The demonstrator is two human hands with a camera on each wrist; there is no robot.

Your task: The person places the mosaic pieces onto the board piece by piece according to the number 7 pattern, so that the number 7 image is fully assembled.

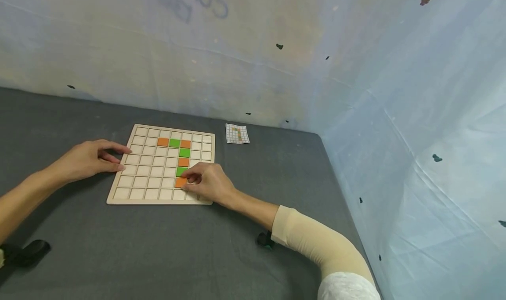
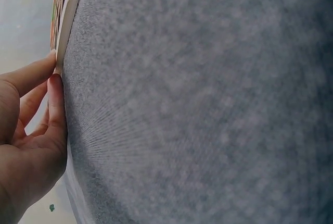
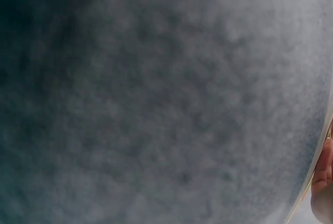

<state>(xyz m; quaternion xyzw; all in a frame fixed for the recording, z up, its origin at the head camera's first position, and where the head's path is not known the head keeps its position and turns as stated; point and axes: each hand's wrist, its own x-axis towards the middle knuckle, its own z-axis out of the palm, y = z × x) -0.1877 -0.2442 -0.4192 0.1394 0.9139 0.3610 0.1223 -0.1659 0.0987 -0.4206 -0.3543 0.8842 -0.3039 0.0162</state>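
Observation:
A pale wooden grid board (image 1: 134,182) lies on the dark table, with orange and green square tiles in some cells. My left hand (image 1: 84,160) rests at the board's left edge, fingertips touching the rim. In the left wrist view the fingers of the left hand (image 2: 36,125) reach the board's edge (image 2: 66,26) fairly straight. My right hand (image 1: 211,183) is over the lower right of the board. Its thumb and fingertips pinch an orange tile (image 1: 180,182) just below a green tile (image 1: 180,171). The right wrist view shows only part of that hand (image 3: 323,182).
A small printed card (image 1: 237,134) with a coloured grid pattern lies right of the board. Dark grey cloth covers the table (image 1: 158,247). Pale draped fabric (image 1: 253,63) with dark spots hangs behind and to the right.

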